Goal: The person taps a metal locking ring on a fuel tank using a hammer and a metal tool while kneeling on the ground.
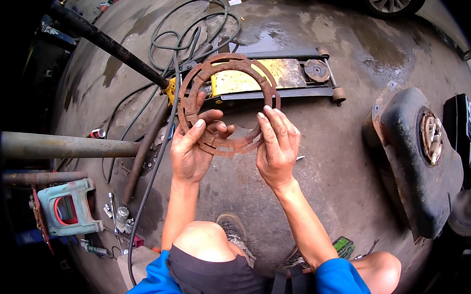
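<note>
Up in front of me I hold a rusty slotted metal ring [196, 87], tilted so its round opening faces me. Curved slots and small notches run along its band. My left hand [189, 154] grips the lower left of the band, thumb on the near face and fingers partly showing through the opening. With fingertips pressed together, my right hand [278, 151] pinches the lower right edge. Behind the ring lies a yellow and black floor jack [289, 70], partly covered by it. To the right rests a dark, rusty-edged fuel tank [404, 138] with a round fitting [431, 137] on top.
A dark hose [161, 33] loops over the concrete floor at the far left. The jack's long handle [108, 44] slants left. Near my left are a thick metal pole [72, 146], a pale green step stool [87, 222] and small tools. A green tool [342, 247] lies by my right leg.
</note>
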The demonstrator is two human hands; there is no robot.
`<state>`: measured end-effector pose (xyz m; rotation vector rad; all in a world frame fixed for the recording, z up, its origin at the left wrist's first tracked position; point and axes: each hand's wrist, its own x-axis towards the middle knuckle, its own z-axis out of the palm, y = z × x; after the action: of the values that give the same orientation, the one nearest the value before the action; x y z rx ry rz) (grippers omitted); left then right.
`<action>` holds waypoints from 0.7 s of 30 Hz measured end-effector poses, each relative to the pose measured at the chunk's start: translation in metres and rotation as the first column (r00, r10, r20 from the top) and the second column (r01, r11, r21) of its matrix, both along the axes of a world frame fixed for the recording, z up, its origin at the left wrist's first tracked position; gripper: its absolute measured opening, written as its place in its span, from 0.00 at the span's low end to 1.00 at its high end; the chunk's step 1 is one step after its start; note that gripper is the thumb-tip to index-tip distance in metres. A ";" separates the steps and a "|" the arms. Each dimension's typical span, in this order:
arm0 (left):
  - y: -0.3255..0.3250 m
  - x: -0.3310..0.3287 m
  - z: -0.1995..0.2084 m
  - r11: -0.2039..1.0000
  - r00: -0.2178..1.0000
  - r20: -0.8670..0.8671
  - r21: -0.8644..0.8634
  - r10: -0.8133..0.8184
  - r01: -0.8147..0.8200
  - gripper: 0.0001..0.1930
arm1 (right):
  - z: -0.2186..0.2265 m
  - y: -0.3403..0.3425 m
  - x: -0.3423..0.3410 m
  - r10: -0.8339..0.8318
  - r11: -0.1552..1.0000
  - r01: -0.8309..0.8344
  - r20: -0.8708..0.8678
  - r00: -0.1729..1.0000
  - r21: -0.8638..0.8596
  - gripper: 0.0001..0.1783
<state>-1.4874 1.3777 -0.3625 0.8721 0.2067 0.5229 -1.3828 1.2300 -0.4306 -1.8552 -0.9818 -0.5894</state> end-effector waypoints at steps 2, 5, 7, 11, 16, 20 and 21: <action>0.002 -0.002 0.001 0.996 0.991 0.126 -0.082 -0.035 0.045 0.28 | 0.018 -0.003 0.004 -0.066 0.996 0.067 -0.016 0.998 0.062 0.31; 0.000 -0.003 0.011 0.984 0.984 0.172 -0.167 -0.039 0.068 0.28 | 0.032 -0.007 0.014 -0.088 0.978 0.101 -0.080 0.993 0.183 0.33; -0.005 -0.002 0.014 0.981 0.973 0.230 -0.178 -0.036 0.078 0.28 | 0.038 -0.009 0.019 -0.016 0.963 0.060 -0.164 0.986 0.265 0.30; -0.006 -0.004 0.019 0.981 0.961 0.268 -0.159 -0.065 0.111 0.29 | 0.050 -0.012 0.014 0.080 0.954 0.010 -0.286 0.955 0.299 0.26; -0.012 -0.004 0.025 0.987 0.959 0.269 -0.104 -0.088 0.120 0.29 | 0.049 -0.010 0.011 0.069 0.944 0.028 -0.280 0.957 0.329 0.21; -0.012 -0.004 0.025 0.986 0.953 0.284 -0.090 -0.108 0.139 0.29 | 0.048 -0.010 0.010 0.066 0.939 0.040 -0.291 0.954 0.343 0.20; -0.013 -0.004 0.025 0.986 0.952 0.286 -0.084 -0.113 0.142 0.29 | 0.047 -0.010 0.010 0.060 0.940 0.043 -0.288 0.956 0.338 0.20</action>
<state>-1.4909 1.3651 -0.3377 0.6952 -0.0812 0.5040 -1.3727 1.2198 -0.3832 -1.5704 -0.6424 -0.4290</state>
